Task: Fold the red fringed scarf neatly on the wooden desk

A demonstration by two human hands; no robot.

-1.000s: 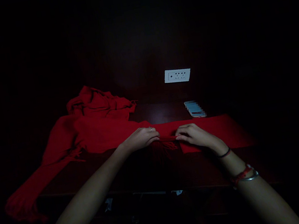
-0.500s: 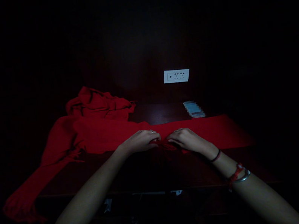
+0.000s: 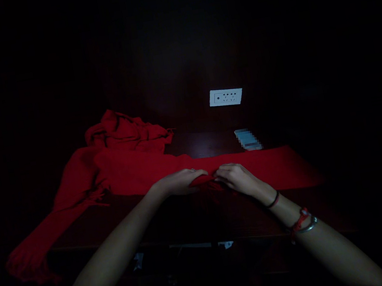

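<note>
A long red scarf (image 3: 271,167) with fringed edges lies across the dark table, flat at the right and middle. My left hand (image 3: 182,182) is closed on the scarf's near edge, with a fold of cloth between thumb and fingers. Close beside it, my right hand (image 3: 232,177) pinches the same edge near some fringe. Only a small gap parts the two hands. Farther left, more red cloth (image 3: 121,132) is heaped up, and a fringed end (image 3: 30,255) hangs over the table's near left side. In the dim light I cannot tell whether all the cloth is one piece.
A phone (image 3: 248,139) lies on the table (image 3: 200,145) just behind the scarf. On the dark wall beyond is a white socket plate (image 3: 226,97). Small pale items (image 3: 226,244) show below the table's front edge. The surroundings are very dark.
My right hand has moved left along the scarf's edge, closer to my left hand. The left hand has shifted its hold slightly, and a fold of cloth now shows at its fingertips.
</note>
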